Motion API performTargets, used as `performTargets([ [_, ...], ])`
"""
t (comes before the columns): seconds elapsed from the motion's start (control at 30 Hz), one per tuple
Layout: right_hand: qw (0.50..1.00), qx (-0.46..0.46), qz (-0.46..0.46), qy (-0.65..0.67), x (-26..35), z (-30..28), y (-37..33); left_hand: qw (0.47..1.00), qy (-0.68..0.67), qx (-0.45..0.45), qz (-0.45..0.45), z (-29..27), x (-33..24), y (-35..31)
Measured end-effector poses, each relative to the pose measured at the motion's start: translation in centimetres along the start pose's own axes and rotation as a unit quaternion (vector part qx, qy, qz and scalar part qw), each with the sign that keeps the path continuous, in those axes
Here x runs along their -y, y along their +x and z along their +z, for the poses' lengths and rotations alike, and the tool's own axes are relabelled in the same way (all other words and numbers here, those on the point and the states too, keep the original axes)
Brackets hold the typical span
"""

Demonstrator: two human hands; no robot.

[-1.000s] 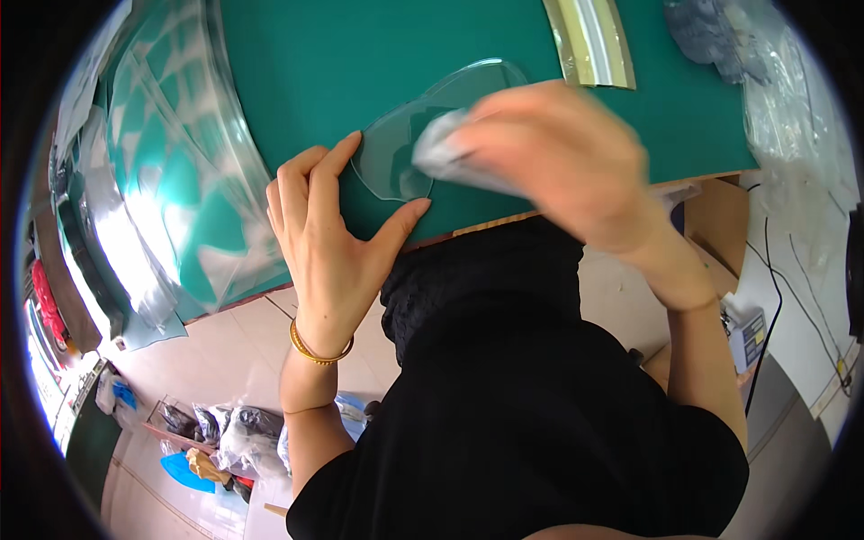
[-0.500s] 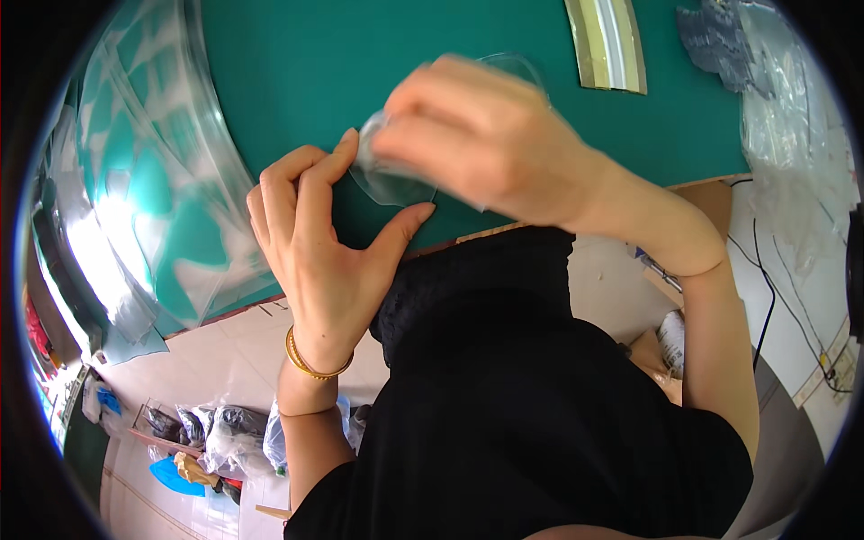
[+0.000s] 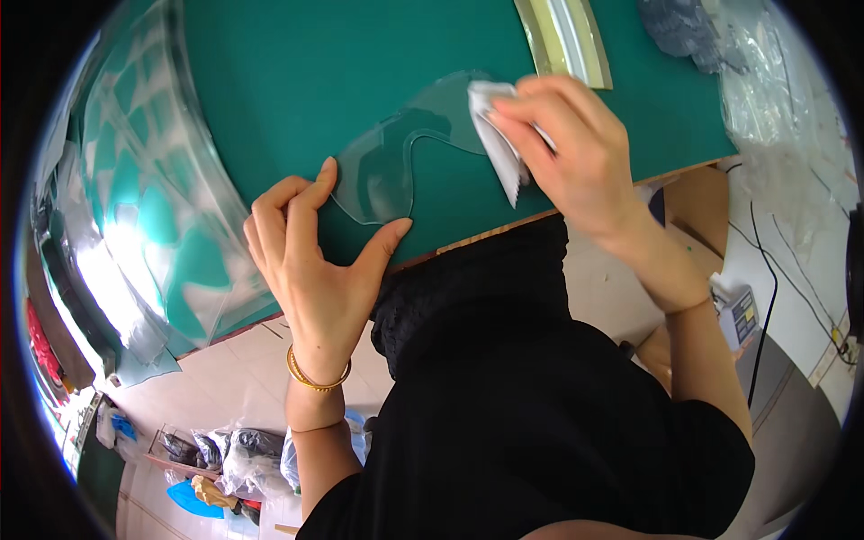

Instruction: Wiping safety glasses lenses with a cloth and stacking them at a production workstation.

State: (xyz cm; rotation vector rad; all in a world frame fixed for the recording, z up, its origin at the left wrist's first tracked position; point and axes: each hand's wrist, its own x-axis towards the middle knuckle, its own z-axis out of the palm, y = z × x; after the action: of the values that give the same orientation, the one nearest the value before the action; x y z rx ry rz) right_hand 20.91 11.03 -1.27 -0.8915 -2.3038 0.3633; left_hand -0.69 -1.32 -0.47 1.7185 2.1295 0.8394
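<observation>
I see the lens [image 3: 405,153] lying long-axis left-to-right mid-frame on the worktop [image 3: 297,72]; left hand [image 3: 310,261] pins its left end, fingers spread, while right hand [image 3: 576,153] pinches a cloth [image 3: 495,135] on its right end.

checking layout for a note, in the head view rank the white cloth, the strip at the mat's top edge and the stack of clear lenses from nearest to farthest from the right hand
1. White cloth: pinched in the right hand, on the clear lens.
2. Pale strip: just above the hand, at the green mat's top edge.
3. Stack of clear lenses: far across, at the mat's left side, beyond the left hand.
</observation>
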Motion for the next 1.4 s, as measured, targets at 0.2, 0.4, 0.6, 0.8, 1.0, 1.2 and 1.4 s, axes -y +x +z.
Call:
performTargets([
  [0.2,0.975,-0.035,0.201,-0.085,-0.3,-5.8,-3.4,0.999,0.015,-0.007,0.034,-1.1,-0.2,-0.9],
  [0.4,0.933,0.021,0.163,-0.32,-7.2,-11.1,-5.5,0.988,-0.059,-0.137,-0.043,-7.1,2.5,-2.2],
  [0.6,0.978,-0.045,-0.009,-0.203,0.2,-7.4,4.6,0.937,-0.046,-0.251,-0.239,-15.4,15.9,1.6],
  [0.8,0.964,0.012,-0.247,0.097,8.8,4.4,15.9,0.919,-0.242,-0.102,-0.294,-17.0,22.0,5.8],
  [1.0,0.927,0.066,-0.283,0.236,14.0,16.4,22.3,0.905,-0.329,-0.163,-0.215,-16.4,18.6,6.2],
  [1.2,0.921,0.141,-0.263,0.249,16.1,17.2,24.1,0.928,-0.326,-0.148,-0.103,-16.9,17.1,6.3],
  [1.4,0.914,0.173,-0.209,0.303,16.0,16.2,25.1,0.935,-0.324,-0.139,-0.032,-16.6,17.4,6.5],
])
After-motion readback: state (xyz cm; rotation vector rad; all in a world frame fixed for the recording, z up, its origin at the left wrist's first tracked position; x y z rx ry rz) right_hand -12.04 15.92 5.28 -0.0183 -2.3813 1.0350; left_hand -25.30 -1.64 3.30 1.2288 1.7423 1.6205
